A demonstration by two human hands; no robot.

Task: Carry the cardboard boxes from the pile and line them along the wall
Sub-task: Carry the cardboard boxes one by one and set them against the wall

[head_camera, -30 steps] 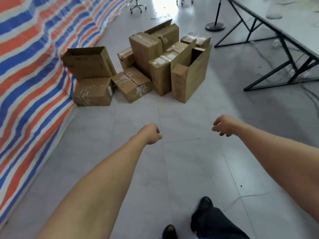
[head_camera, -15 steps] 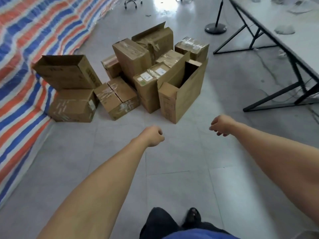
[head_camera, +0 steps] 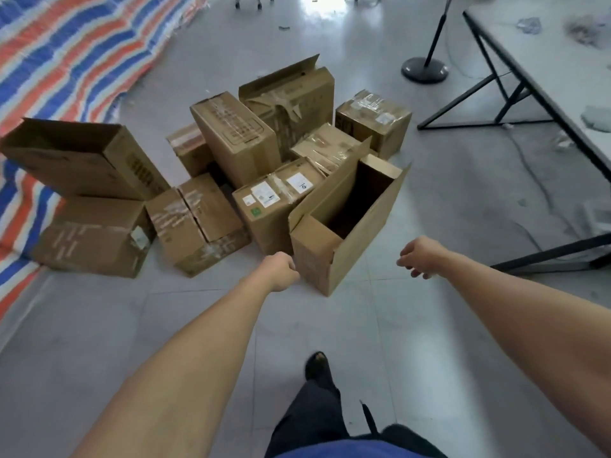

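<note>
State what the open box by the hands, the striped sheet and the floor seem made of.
Open box: brown cardboard, matte, with folded flaps. Striped sheet: probably woven plastic tarpaulin, slightly glossy, wrinkled. Floor: likely glazed tile, grey, with grout lines and a bright reflection.

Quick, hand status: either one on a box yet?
Left hand: closed fist, holding nothing, beside the open box.
Right hand: open, fingers loosely curled, holding nothing.

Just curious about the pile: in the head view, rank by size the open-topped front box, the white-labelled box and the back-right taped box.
1. Open-topped box.
2. White-labelled box and taped box: they look close, and the taped one sits farther, so unsure.
</note>
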